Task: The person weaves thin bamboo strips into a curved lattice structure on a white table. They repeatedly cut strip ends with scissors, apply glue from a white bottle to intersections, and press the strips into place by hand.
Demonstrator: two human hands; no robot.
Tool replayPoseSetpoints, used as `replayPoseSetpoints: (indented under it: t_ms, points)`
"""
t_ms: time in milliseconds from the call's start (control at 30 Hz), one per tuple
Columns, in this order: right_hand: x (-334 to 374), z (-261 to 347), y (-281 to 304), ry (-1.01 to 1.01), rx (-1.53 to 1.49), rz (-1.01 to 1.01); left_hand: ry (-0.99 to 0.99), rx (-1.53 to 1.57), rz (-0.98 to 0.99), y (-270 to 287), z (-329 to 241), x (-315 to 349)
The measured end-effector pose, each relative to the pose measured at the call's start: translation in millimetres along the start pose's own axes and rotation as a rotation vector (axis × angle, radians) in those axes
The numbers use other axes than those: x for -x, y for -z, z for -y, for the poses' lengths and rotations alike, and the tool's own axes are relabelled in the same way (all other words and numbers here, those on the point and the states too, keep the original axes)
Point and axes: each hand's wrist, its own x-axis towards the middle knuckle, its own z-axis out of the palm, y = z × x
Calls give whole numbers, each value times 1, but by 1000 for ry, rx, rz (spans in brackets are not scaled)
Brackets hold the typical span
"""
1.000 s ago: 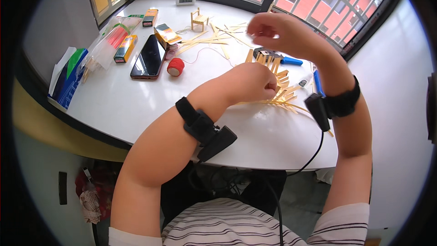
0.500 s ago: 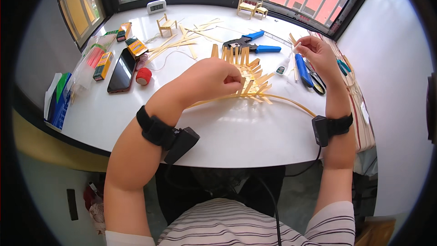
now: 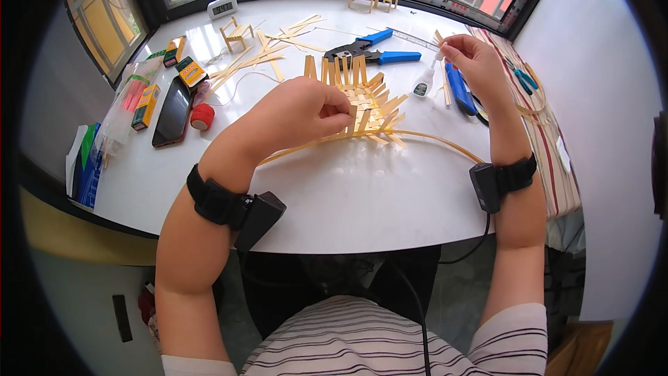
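Observation:
My left hand (image 3: 306,111) is closed in a pinch on an upright bamboo strip at the near left edge of a small woven bamboo piece (image 3: 363,101). Strip ends stand up around its sides. Along its near edge runs a long curved bamboo strip (image 3: 435,138), partly covered by my left hand. Thumb and fingertips of my right hand (image 3: 473,63) pinch a small white cap (image 3: 440,55) at the nozzle tip of a little glue bottle (image 3: 422,84). The bottle stands tilted on the table, and I cannot tell whether the cap is fully seated.
Blue-handled pliers (image 3: 376,50) lie behind the weaving. A blue cutter (image 3: 460,90) lies beneath my right hand. Left are loose strips (image 3: 254,64), red thread (image 3: 202,116), a phone (image 3: 172,113) and small boxes (image 3: 145,106). Miniature chairs (image 3: 236,32) stand farther back.
My right hand has brought the white cap down to the bottle's nozzle. My left hand keeps its pinch at the weaving. The whole view has shifted slightly.

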Motion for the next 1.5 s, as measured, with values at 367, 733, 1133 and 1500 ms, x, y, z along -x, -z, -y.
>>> replayPoseSetpoints:
  t_ms: [367,733,1133,1500]
  points:
    - [5,-4,-5,-17,122,81,4,2,9,1,0,-1]
    - [12,8,-9,-45,220,109,-15,-9,-14,1,-1,1]
    - [19,0,-7,-91,155,189,-25,-17,-9,2,-2,1]
    - [18,-6,-7,-58,202,225,-8,-39,0,3,-1,1]
